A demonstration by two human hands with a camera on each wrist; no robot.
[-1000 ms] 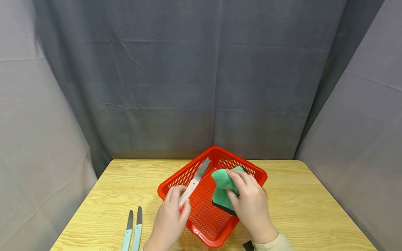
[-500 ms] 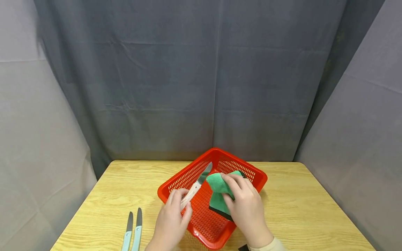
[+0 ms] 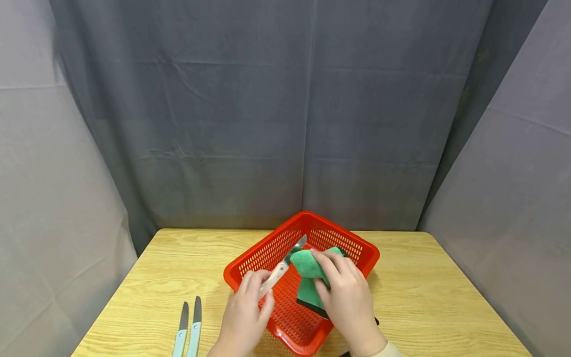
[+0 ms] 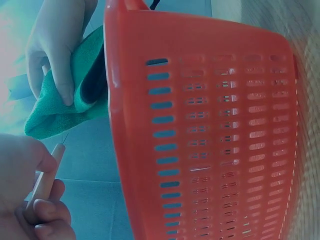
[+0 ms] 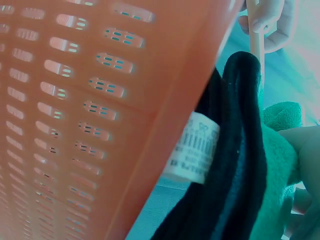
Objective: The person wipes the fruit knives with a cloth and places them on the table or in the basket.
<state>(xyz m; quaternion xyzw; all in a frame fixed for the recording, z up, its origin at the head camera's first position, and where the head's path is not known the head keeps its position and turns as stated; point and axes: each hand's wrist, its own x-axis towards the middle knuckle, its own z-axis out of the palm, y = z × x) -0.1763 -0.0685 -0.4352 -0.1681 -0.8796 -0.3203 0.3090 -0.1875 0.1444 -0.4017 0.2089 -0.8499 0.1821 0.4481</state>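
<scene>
My left hand (image 3: 244, 315) grips the pale handle of a knife (image 3: 279, 271), its blade pointing up and away over the red basket (image 3: 232, 268). In my right hand (image 3: 350, 300) is a green cloth (image 3: 308, 264) with a black edge, pinched between thumb and fingers. The folded cloth overlaps the knife's blade in the head view, hiding part of it. Seen from the left wrist, the knife handle (image 4: 46, 184) lies inside curled fingers, and the cloth (image 4: 60, 107) hangs beside the basket rim. A white printed label (image 5: 194, 147) shows on the cloth's black edge in the right wrist view.
Two knives with light blue handles, a left one (image 3: 180, 332) and a right one (image 3: 195, 327), lie side by side on the wooden table (image 3: 428, 287). Grey curtains (image 3: 241, 124) enclose the back and sides. A small black object (image 3: 344, 354) shows by the right wrist.
The cloth and right hand have moved left and slightly down, onto the knife's blade. The knife has shifted slightly right and down. The two blue-handled knives stay put.
</scene>
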